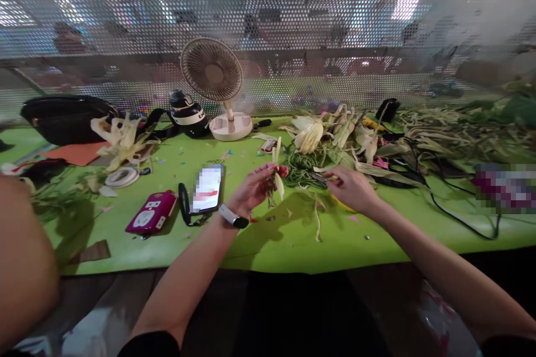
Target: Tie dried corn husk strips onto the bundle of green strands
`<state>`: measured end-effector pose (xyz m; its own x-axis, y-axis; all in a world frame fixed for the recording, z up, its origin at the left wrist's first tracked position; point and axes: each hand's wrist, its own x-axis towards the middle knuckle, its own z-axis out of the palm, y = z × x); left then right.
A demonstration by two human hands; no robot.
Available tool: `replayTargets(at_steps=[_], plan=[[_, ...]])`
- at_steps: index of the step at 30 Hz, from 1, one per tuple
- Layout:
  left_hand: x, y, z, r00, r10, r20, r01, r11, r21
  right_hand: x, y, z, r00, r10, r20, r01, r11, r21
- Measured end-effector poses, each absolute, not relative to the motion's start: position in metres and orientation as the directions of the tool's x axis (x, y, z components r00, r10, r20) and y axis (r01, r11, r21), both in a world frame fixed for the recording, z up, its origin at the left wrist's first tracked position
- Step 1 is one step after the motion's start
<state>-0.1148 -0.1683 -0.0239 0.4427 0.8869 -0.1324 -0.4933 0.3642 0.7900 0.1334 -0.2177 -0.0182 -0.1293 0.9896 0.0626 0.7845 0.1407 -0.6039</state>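
Note:
My left hand (256, 183), with a banded wrist, pinches a pale green strip of corn husk (278, 185) that stands nearly upright. Something reddish shows at the fingertips beside the strip. To the right, my right hand (353, 188) is closed around a small metal tool (319, 177), its tip pointing left toward the strip; whether it is scissors I cannot tell. Between and behind both hands lies a tangle of thin green strands (302, 164). Just beyond this pile is a bunched pale husk flower (309, 134).
A desk fan (214, 72) and black bottle (188, 114) stand at the back, before a perforated metal screen (293, 28). A phone (206, 189) and magenta case (151, 213) lie left. Loose husks (435, 128) and a black cable (456, 220) spread right. Another person's arm (25, 262) intrudes at left.

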Motion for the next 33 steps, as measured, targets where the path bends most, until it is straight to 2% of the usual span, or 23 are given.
replayTargets(at_steps=[1, 2, 4, 6, 9, 12, 16, 18, 20, 23, 25, 27, 29, 33], plan=[[-0.111, -0.167, -0.025, 0.447, 0.886, -0.126, -0.503, 0.365, 0.783, 0.121, -0.215, -0.015, -0.22, 0.975, -0.038, 0.588, 0.102, -0.802], [-0.108, -0.166, -0.027, 0.449, 0.885, -0.122, -0.509, 0.365, 0.779, 0.108, -0.211, -0.012, -0.335, 0.936, -0.109, 0.376, 0.027, -0.926], [-0.104, -0.164, -0.03, 0.457, 0.882, -0.112, -0.512, 0.364, 0.778, 0.086, -0.2, -0.01, -0.519, 0.832, -0.198, 0.095, -0.174, -0.98], [-0.104, -0.161, -0.033, 0.453, 0.885, -0.11, -0.516, 0.361, 0.777, 0.072, -0.187, -0.013, -0.614, 0.752, -0.241, 0.003, -0.304, -0.953], [-0.109, -0.158, -0.034, 0.414, 0.901, -0.129, -0.516, 0.35, 0.782, 0.067, -0.173, -0.021, -0.645, 0.7, -0.308, 0.019, -0.388, -0.922], [-0.114, -0.156, -0.036, 0.373, 0.913, -0.164, -0.498, 0.346, 0.795, 0.074, -0.167, -0.028, -0.611, 0.753, -0.242, -0.002, -0.308, -0.952], [-0.114, -0.153, -0.042, 0.32, 0.92, -0.225, -0.474, 0.362, 0.802, 0.084, -0.164, -0.031, -0.446, 0.889, -0.105, 0.077, -0.079, -0.994], [-0.112, -0.153, -0.045, 0.316, 0.915, -0.25, -0.44, 0.375, 0.816, 0.087, -0.166, -0.03, -0.354, 0.935, -0.008, 0.203, 0.068, -0.977], [-0.111, -0.154, -0.047, 0.319, 0.908, -0.273, -0.379, 0.386, 0.841, 0.09, -0.172, -0.024, -0.306, 0.942, 0.135, 0.351, 0.244, -0.904], [-0.109, -0.157, -0.048, 0.314, 0.905, -0.289, -0.287, 0.38, 0.879, 0.091, -0.187, -0.009, -0.372, 0.875, 0.311, 0.452, 0.463, -0.762], [-0.107, -0.159, -0.048, 0.298, 0.915, -0.272, -0.236, 0.347, 0.908, 0.092, -0.197, 0.001, -0.484, 0.804, 0.345, 0.403, 0.555, -0.728], [-0.104, -0.162, -0.049, 0.276, 0.933, -0.229, -0.185, 0.285, 0.94, 0.091, -0.204, 0.008, -0.612, 0.74, 0.28, 0.287, 0.537, -0.793], [-0.101, -0.166, -0.05, 0.26, 0.951, -0.166, -0.137, 0.207, 0.969, 0.088, -0.204, 0.007, -0.653, 0.74, 0.158, 0.248, 0.407, -0.879], [-0.097, -0.173, -0.051, 0.243, 0.969, -0.052, -0.084, 0.074, 0.994, 0.079, -0.19, -0.018, -0.496, 0.868, -0.034, 0.372, 0.177, -0.911]])
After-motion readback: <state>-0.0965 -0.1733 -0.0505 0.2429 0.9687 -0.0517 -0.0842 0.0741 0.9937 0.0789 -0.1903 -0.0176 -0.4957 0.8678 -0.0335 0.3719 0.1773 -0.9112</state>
